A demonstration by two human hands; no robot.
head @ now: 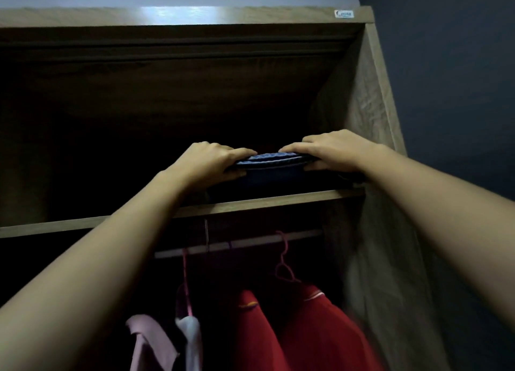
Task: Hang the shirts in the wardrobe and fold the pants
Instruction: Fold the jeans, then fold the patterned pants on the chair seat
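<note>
Pants (267, 163): folded, blue, on upper wardrobe (370, 97) shelf (250, 204), towards the right.
Left hand (211, 161), right hand (331, 153): each grips one end.
Red shirts (306, 331): hung on rail (250, 243) below.

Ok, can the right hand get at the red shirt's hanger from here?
Probably, once freed: the right hand grips the folded pants on the shelf; the hanger hangs just below, nothing in front.
</note>
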